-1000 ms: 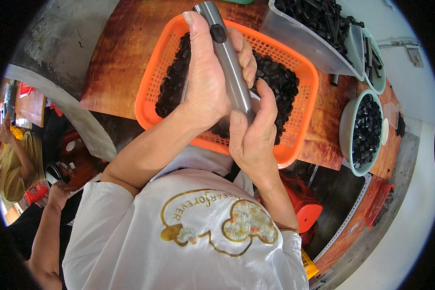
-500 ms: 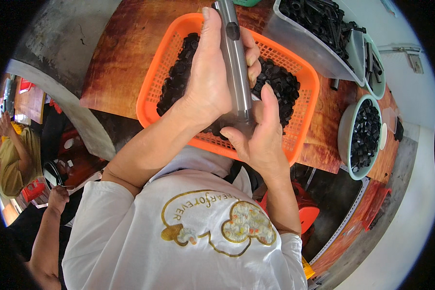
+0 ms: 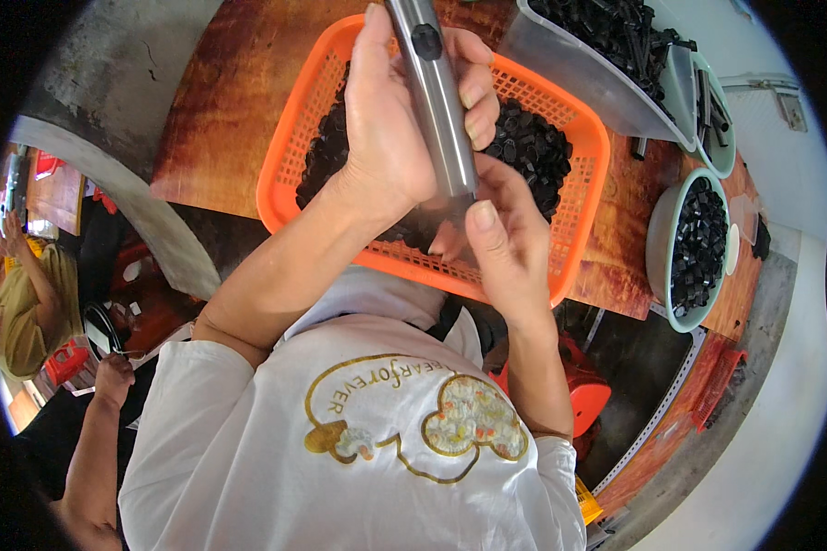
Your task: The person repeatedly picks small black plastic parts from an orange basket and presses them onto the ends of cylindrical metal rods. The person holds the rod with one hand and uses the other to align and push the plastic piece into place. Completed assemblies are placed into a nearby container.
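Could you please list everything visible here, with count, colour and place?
Metal tube: one, silver with a black button, held upright over the basket.
Basket: one, orange mesh, middle of the table, holding small black parts.
Table: one, reddish-brown wood, under the basket.
Tray: one, grey, top right, full of black parts.
Bowls: two, pale green, right side, holding black pieces.
Stool: one, red-orange, below the table.
Other people: at least two, at the left edge.
Shirt: one, white with a gold print, bottom centre.
Left hand: gripping the tube.
Right hand: at the tube's lower end.
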`<move>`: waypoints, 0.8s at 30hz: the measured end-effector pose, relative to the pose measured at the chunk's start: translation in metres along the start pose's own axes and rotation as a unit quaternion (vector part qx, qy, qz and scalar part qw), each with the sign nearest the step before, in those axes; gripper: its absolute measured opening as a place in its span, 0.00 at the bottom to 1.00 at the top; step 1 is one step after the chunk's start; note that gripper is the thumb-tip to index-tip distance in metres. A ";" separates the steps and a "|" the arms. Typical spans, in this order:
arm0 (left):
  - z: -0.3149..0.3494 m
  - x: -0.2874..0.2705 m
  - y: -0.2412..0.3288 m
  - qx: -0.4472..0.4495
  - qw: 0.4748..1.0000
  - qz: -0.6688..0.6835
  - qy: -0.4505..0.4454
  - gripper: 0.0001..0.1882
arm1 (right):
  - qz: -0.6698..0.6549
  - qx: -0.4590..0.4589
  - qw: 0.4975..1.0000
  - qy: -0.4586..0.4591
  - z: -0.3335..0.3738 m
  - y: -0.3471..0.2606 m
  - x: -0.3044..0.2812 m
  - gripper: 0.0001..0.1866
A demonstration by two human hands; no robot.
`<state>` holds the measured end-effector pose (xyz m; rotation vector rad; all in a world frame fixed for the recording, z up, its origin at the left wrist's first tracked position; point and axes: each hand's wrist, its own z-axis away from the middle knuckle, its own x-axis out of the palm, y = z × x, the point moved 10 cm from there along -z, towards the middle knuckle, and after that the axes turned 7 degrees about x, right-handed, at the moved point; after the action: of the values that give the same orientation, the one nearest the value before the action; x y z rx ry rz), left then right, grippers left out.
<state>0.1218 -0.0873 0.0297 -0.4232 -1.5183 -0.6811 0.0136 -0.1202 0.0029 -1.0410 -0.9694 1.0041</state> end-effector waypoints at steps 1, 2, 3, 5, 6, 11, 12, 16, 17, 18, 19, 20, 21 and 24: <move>0.000 0.002 -0.001 -0.001 1.000 -0.014 -0.011 0.35 | -0.090 0.054 0.994 -0.043 -0.001 0.007 0.007 0.30; -0.001 0.003 -0.002 -0.002 0.999 -0.028 -0.021 0.35 | -0.102 0.082 0.988 -0.081 -0.001 0.010 0.014 0.27; -0.001 0.003 -0.004 -0.003 0.999 -0.042 -0.032 0.35 | -0.116 0.096 0.984 -0.096 -0.001 0.010 0.017 0.25; -0.002 -0.001 -0.004 0.001 0.997 -0.062 -0.034 0.33 | -0.139 0.127 0.975 -0.121 0.000 0.013 0.023 0.22; -0.003 -0.005 -0.003 0.002 0.998 -0.061 -0.027 0.32 | -0.121 0.112 0.980 -0.114 0.000 0.009 0.021 0.19; -0.004 -0.004 0.004 0.036 0.988 -0.136 -0.070 0.36 | -0.011 0.085 0.995 -0.054 0.000 0.004 0.012 0.14; -0.004 -0.006 0.006 0.047 0.985 -0.153 -0.059 0.35 | 0.001 0.083 0.996 -0.035 -0.001 0.004 0.009 0.14; -0.002 -0.007 0.008 0.082 0.976 -0.198 -0.029 0.34 | 0.248 -0.084 0.960 0.102 0.002 -0.023 0.003 0.13; -0.001 -0.005 0.009 0.092 0.974 -0.202 -0.034 0.34 | 0.282 -0.111 0.944 0.127 0.006 -0.027 0.003 0.13; -0.001 -0.006 0.008 0.085 0.977 -0.193 -0.027 0.34 | 0.316 -0.138 0.927 0.150 0.010 -0.032 0.003 0.14; -0.001 -0.005 0.007 0.081 0.979 -0.182 -0.028 0.33 | 0.325 -0.145 0.922 0.154 0.011 -0.033 0.005 0.14; -0.001 -0.003 0.007 0.079 0.981 -0.172 -0.038 0.33 | 0.335 -0.152 0.917 0.158 0.012 -0.034 0.006 0.14; -0.001 0.000 0.006 0.067 0.985 -0.152 -0.054 0.32 | 0.345 -0.153 0.911 0.166 0.013 -0.034 0.004 0.14; -0.001 0.010 0.004 0.043 0.986 -0.114 -0.113 0.31 | 0.029 -0.053 0.998 0.028 0.004 -0.013 0.007 0.16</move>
<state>0.1241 -0.0867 0.0404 -0.2698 -1.8226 -0.7615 0.0136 -0.1149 0.0173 -1.1861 -0.9591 0.9737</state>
